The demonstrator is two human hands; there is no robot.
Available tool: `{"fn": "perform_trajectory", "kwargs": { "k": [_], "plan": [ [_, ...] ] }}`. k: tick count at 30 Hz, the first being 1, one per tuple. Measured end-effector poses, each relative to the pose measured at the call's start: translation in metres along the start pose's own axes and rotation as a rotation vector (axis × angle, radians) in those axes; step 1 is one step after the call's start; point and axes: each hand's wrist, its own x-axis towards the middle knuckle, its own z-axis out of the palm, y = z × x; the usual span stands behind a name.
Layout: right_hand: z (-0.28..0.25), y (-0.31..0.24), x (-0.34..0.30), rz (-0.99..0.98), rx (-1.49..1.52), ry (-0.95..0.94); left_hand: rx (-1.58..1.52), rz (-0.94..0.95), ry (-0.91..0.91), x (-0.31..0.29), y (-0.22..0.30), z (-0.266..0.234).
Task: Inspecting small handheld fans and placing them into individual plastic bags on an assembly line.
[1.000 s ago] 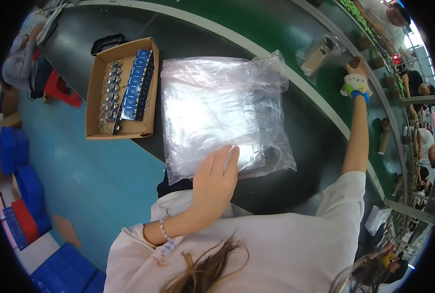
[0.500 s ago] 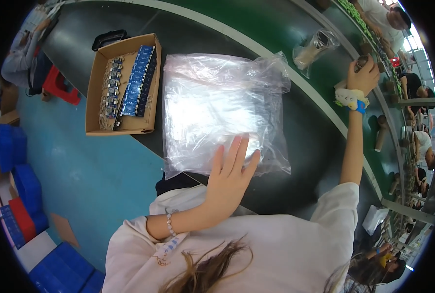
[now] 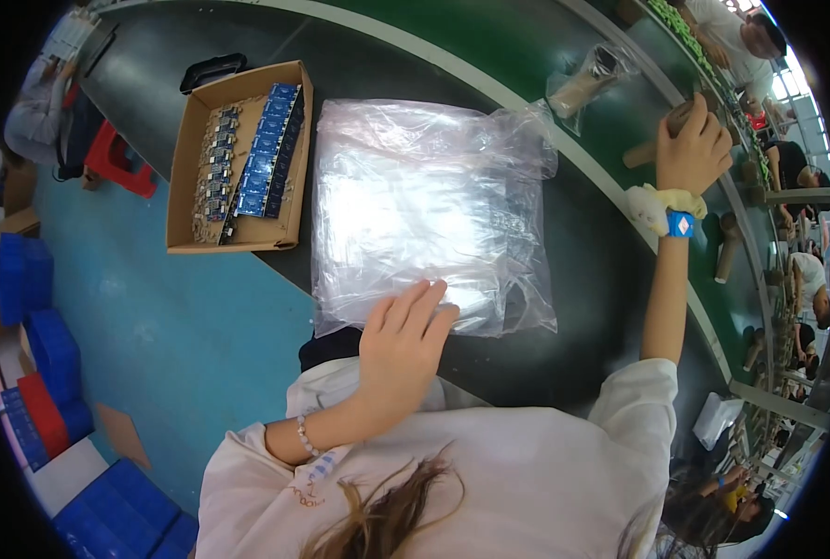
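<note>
A stack of clear plastic bags [image 3: 415,214] lies flat on the dark work table in front of me. My left hand [image 3: 402,345] is over its near edge, fingers stretched out and holding nothing. Far to the right, above the green conveyor belt, my right hand [image 3: 692,154] has its fingers wrapped round a brown rounded device [image 3: 679,117], partly hidden by the fingers. Its exact kind does not show. A similar brown device with a round head [image 3: 728,247] lies on the belt nearer to me.
Left of the bags stands a cardboard box [image 3: 184,177] of blue circuit boards [image 3: 267,154], beside a black tray [image 3: 212,72]. A bagged brown device [image 3: 587,82] lies on the belt. A red stool [image 3: 121,160] and blue bins [image 3: 116,512] occupy the floor. Co-workers sit across the belt.
My left hand has drawn back toward me and slightly left over the bags. My right hand has turned a little, its fingers staying on the brown device. The bagged device has shifted slightly left.
</note>
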Motion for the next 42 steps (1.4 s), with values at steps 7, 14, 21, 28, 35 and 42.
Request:
{"fn": "perform_trajectory", "kwargs": {
  "k": [7,14,21,28,35,42],
  "plan": [
    [-0.029,-0.001,0.008,-0.119,-0.032,-0.108,-0.063,0.034,0.065,0.010,-0.001,-0.009],
    [-0.062,-0.004,0.004,-0.193,0.168,-0.239,-0.223,0.030,0.125,0.012,-0.002,-0.019],
    [-0.090,-0.025,-0.005,-0.048,0.678,-0.493,-0.398,-0.064,0.153,0.005,-0.002,-0.017],
    [-0.102,-0.032,-0.008,0.088,0.798,-0.614,-0.671,-0.188,0.007,0.006,-0.004,-0.032],
    [-0.095,-0.028,-0.012,0.219,0.991,-0.599,-0.742,-0.063,0.101,0.010,-0.010,-0.028],
    [-0.081,0.004,-0.015,0.384,1.261,-0.717,-0.725,-0.061,0.115,0.022,-0.003,-0.032]
  ]
}}
